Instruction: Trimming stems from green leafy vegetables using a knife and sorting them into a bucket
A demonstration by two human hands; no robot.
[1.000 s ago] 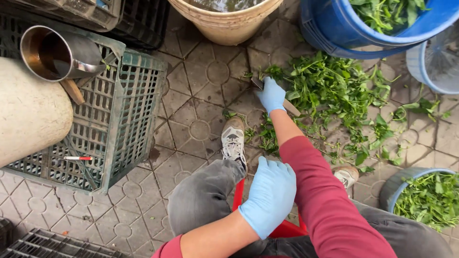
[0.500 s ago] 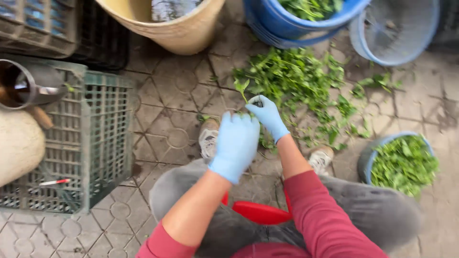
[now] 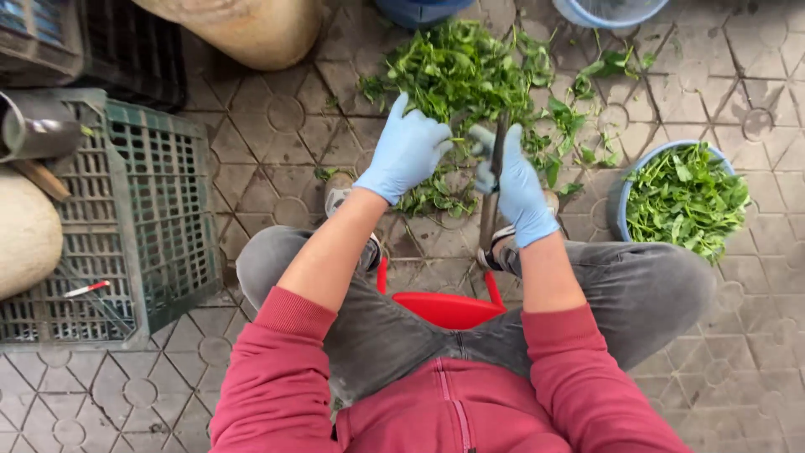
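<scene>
A dark-bladed knife (image 3: 495, 180) is gripped in the blue-gloved right hand (image 3: 511, 180); a green leafy sprig (image 3: 459, 138) is pinched by the blue-gloved left hand (image 3: 408, 151). The round blue basin (image 3: 622, 201) looks well filled — yet a loose heap of greens (image 3: 470, 67) remains on the paving, so much seems left.

Even, soft daylight, no single source visible. Shadows faint and diffuse, slightly darker under red stool (image 3: 449, 309) and beneath legs. No harsh glare; mild sheen on metal cup (image 3: 38, 126) at left edge. Paving tiles (image 3: 277, 151) sharp in centre. Slight motion blur on left hand (image 3: 407, 151) and right hand (image 3: 511, 180). Wide-angle lens bends green crate (image 3: 159, 226) lines near frame edge. Colours saturated, leaf pile (image 3: 461, 71) well exposed.
</scene>
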